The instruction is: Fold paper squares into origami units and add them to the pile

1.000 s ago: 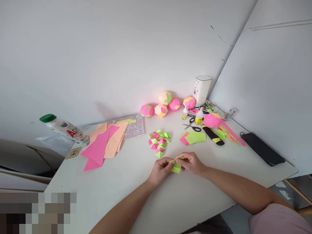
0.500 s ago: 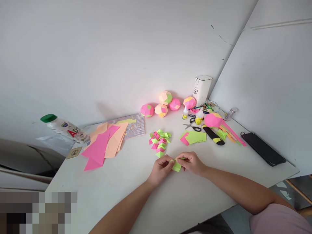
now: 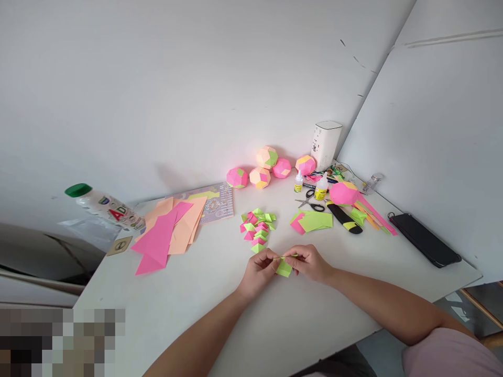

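Both my hands meet over the near middle of the white table. My left hand and my right hand are closed in pinches on one small green folded paper piece, held between them just above the tabletop. Right behind my hands lies a pile of several small pink and green folded units. Farther right rest flat green and pink paper pieces.
Pink and peach paper sheets and a cutting mat lie at the left, beside a tipped bottle. Several paper balls line the wall. Glue bottles, scissors, a black-yellow cutter, a phone and a white box sit right.
My hands have shifted very slightly as they work the green piece, which is turned a little; nothing else moved.
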A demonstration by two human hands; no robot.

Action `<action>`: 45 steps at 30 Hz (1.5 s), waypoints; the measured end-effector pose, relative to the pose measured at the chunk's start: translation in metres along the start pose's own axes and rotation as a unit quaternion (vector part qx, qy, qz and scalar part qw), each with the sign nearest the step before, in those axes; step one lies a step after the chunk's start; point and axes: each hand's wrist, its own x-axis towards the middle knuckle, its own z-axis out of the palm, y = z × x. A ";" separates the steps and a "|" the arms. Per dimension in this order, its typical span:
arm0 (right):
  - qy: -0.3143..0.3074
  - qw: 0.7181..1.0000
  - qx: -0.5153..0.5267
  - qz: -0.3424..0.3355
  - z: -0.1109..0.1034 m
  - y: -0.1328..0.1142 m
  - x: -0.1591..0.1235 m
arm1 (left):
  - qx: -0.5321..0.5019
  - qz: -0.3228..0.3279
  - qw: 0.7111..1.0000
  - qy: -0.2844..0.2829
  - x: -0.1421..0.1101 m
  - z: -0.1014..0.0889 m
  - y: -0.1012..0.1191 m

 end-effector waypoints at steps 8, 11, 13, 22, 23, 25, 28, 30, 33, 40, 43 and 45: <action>-0.004 1.000 -0.013 0.008 0.000 -0.003 0.000 | -0.006 -0.009 1.000 0.018 0.000 0.000 -0.001; -0.004 1.000 -0.006 0.014 0.001 -0.004 0.000 | -0.016 -0.011 0.999 0.030 0.000 -0.001 -0.002; -0.001 1.000 0.002 0.019 0.001 -0.003 0.000 | -0.032 -0.015 0.999 0.034 0.000 -0.002 -0.004; 0.008 0.998 0.023 0.057 -0.002 -0.002 0.001 | -0.072 -0.010 0.997 0.027 -0.002 -0.002 -0.001; 0.002 0.998 0.022 0.054 -0.002 -0.002 0.001 | -0.063 -0.013 0.998 0.019 -0.002 -0.002 -0.001; -0.008 0.999 0.011 0.046 -0.001 -0.001 0.001 | -0.035 -0.020 0.999 -0.005 -0.002 0.000 0.000; -0.012 0.999 -0.022 0.041 0.000 0.000 0.000 | 0.015 -0.025 0.999 -0.027 -0.001 0.002 -0.001; -0.014 0.998 -0.038 0.041 0.001 -0.001 0.000 | 0.041 -0.026 0.998 -0.029 -0.001 0.002 -0.001; -0.013 0.998 -0.042 0.036 0.002 -0.003 -0.001 | 0.067 -0.026 0.997 -0.035 -0.002 0.002 0.000; 0.030 0.998 0.017 0.053 0.000 -0.006 -0.002 | 0.040 -0.042 0.998 -0.004 -0.002 0.001 0.001; 0.054 0.996 0.051 0.056 -0.003 -0.007 0.001 | 0.012 -0.042 0.999 0.024 0.000 0.000 0.000; 0.065 0.993 0.086 0.056 -0.006 -0.006 0.003 | -0.008 -0.038 0.999 0.036 0.001 -0.001 -0.001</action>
